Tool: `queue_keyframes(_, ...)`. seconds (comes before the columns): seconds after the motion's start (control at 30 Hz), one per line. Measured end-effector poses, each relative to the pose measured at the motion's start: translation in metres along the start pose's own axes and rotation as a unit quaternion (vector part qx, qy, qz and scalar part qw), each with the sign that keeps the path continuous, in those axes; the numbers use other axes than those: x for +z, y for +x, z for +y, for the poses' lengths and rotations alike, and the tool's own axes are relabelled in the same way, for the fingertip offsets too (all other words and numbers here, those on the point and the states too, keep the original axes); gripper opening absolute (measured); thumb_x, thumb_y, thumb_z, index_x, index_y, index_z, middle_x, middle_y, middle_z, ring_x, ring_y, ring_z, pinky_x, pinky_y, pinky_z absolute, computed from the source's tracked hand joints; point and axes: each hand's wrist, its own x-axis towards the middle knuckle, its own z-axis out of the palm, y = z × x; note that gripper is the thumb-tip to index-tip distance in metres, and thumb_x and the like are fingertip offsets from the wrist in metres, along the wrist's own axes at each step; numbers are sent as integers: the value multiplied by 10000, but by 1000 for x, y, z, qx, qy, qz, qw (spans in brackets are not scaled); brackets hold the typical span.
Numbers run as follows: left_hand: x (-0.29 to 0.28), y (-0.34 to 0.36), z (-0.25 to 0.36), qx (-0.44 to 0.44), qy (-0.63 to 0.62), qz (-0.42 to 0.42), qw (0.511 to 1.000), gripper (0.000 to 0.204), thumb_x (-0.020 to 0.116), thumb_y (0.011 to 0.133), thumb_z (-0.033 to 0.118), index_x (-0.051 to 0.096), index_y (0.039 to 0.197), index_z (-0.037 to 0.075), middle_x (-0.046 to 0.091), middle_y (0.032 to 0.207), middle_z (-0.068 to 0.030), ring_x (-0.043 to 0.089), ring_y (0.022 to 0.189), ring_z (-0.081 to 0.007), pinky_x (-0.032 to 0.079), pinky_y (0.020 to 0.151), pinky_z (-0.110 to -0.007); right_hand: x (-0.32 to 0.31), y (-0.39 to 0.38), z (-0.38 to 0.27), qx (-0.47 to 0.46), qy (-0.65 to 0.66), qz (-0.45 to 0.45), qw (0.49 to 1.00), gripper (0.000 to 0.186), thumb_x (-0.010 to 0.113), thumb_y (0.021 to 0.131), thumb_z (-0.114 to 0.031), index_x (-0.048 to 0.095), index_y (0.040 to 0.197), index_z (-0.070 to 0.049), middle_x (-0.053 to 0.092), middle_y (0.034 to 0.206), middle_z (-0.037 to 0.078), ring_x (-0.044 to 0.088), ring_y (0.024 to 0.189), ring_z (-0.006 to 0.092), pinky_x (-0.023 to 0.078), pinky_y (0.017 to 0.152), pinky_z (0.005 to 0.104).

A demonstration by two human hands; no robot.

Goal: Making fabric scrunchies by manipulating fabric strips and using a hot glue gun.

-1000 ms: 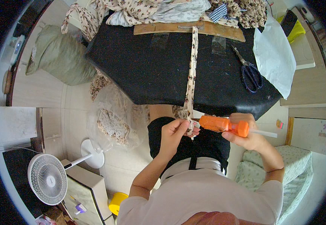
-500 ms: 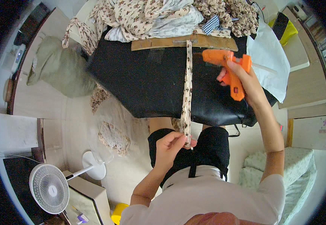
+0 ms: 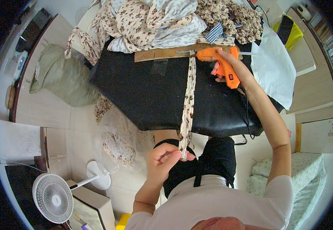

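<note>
My left hand [image 3: 163,159] pinches the near end of a long, narrow floral fabric strip [image 3: 188,103] above my lap. The strip runs taut away from me across a black-covered table [image 3: 139,96], its far end at a flat wooden board [image 3: 151,55]. In my right hand [image 3: 238,69] is an orange hot glue gun [image 3: 231,78], with a pale glue stick [image 3: 249,53] jutting from its back. Its nozzle points left, at the strip's far end beside the board. Whether the tip touches the fabric is too small to tell.
Bunched floral cloth [image 3: 135,23] and ruffled brown pieces [image 3: 245,25] lie along the table's far side. A white sheet [image 3: 275,73] covers the right corner. The gun's black cord [image 3: 247,111] hangs near the front edge. A fan [image 3: 53,197] stands at lower left.
The glue gun has moved left and slightly away from me, to the strip's far end. My left hand has drawn its end of the strip nearer and a little left.
</note>
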Motion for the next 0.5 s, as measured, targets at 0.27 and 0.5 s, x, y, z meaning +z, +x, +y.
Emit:
queue_keyframes(0.27,-6,0,6,-17,-94,-38,995,92,538,889,23,595,893,-50,672,853,-199,671,784,-235,528,716,-314,4,-11,1,29,-34,9,999,478,520,876,-527,555,908,-51,609,662,75,577,511,124,517,496,253)
queue_keyframes(0.5,1,1,6,16,-33,18,999,207,607,866,177,561,792,-10,657,705,-180,665,598,-278,545,539,-349,7,-18,4,35,-17,7,999,500,515,876,-534,565,840,-37,607,651,90,540,459,127,509,474,259)
